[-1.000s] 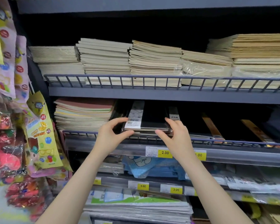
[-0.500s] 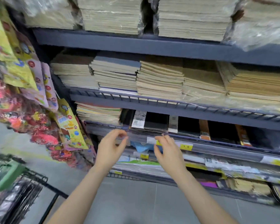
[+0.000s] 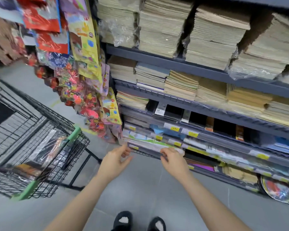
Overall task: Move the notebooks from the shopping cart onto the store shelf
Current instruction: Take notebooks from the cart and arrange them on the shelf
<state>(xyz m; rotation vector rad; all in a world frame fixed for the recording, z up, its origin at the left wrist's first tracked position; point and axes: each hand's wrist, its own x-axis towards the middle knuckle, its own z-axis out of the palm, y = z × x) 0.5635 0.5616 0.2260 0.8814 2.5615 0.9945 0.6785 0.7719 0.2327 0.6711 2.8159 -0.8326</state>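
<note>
Both hands pulled back off shelf point(image 3: 198, 67), black notebooks point(image 3: 173, 112) left at its front rail. Left hand point(image 3: 115, 160), right hand point(image 3: 174, 161) loosely curled, empty. More wrapped notebooks point(image 3: 45, 152) still in cart point(image 3: 73, 135).

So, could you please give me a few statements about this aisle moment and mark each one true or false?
1. Both hands are empty. True: the left hand and the right hand hang loosely curled in front of the shelf unit and hold nothing.
2. The shopping cart stands to the person's right. False: it stands to the left.
3. Plastic-wrapped notebooks lie in the cart. True.
4. The black notebooks lie on the top shelf. False: they lie on a lower shelf, below the tan stacks.
5. The person's feet show at the bottom edge. True.
</note>
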